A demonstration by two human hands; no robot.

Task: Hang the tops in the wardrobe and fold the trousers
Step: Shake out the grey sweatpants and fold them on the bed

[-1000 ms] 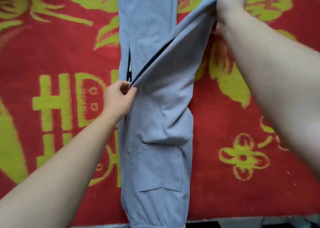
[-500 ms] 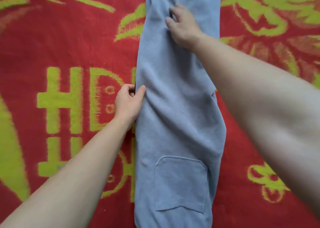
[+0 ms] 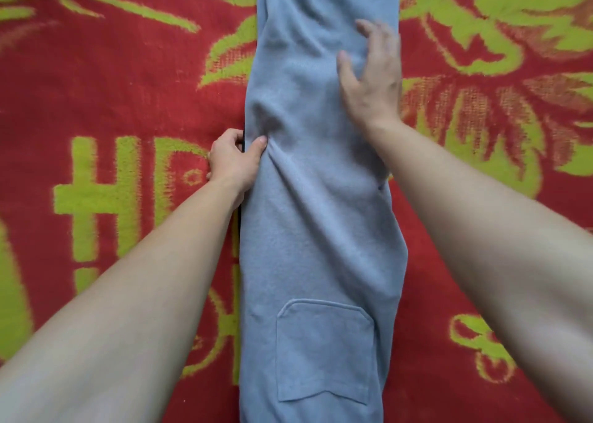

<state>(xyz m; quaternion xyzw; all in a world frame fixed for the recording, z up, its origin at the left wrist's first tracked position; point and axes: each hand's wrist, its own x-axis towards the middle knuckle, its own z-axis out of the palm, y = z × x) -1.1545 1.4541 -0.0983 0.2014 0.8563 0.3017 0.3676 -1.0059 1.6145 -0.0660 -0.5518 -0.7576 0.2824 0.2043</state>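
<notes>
Left hand (image 3: 233, 162) pinching the left edge of the trousers (image 3: 316, 236), thumb on top | right hand (image 3: 372, 82) lying flat, fingers spread and released, pressing the cloth further away | trousers lying lengthwise, legs stacked, patch pocket (image 3: 324, 352) facing up at the near end | resting on a red-and-green blanket (image 3: 128, 79).

The trousers (image 3: 314, 230) are light blue-grey soft knit, laid flat and folded lengthwise into one long narrow strip that runs away from the person. The left hand (image 3: 232, 162) pinches their left edge about midway, and diagonal creases fan out from that pinch toward the right. Nearer than the grip a patch pocket (image 3: 324, 352) faces up, while beyond it and to its right the right hand (image 3: 369, 79) lies spread on the rumpled cloth.
</notes>
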